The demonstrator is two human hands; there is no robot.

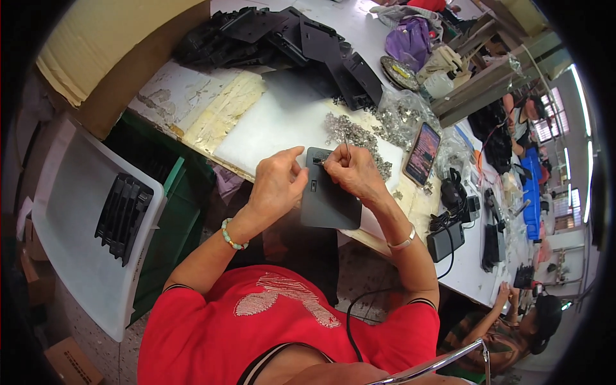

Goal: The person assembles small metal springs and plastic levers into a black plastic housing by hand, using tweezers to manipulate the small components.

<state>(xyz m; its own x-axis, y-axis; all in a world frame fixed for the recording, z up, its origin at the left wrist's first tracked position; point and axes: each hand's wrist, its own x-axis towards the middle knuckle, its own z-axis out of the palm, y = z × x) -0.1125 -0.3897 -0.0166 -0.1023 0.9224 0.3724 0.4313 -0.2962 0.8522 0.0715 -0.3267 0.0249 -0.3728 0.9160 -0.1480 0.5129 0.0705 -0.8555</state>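
A flat, dark grey plastic panel (pixel 330 204) with rounded corners and small slots lies at the front edge of the table. Beside its left edge is my left hand (pixel 274 185), thumb and index finger apart, with nothing seen between them. My right hand (pixel 357 172) is over the panel's upper part, fingers pinched at a slot there. A thin metal tool (pixel 347 142) sticks up from those fingers; its lower end is hidden. Just beyond, a heap of small silvery metal pieces (pixel 353 130) lies on the white foam sheet (pixel 256 131).
Black plastic panels (pixel 276 35) are piled at the back. A phone (pixel 422 154) leans right of the metal pieces, near clear plastic bags (pixel 410 115). Black cables and an adapter (pixel 445 242) are further right. At left, a pale lid (pixel 83 224) bears black parts (pixel 123 218). A co-worker (pixel 513 327) sits at lower right.
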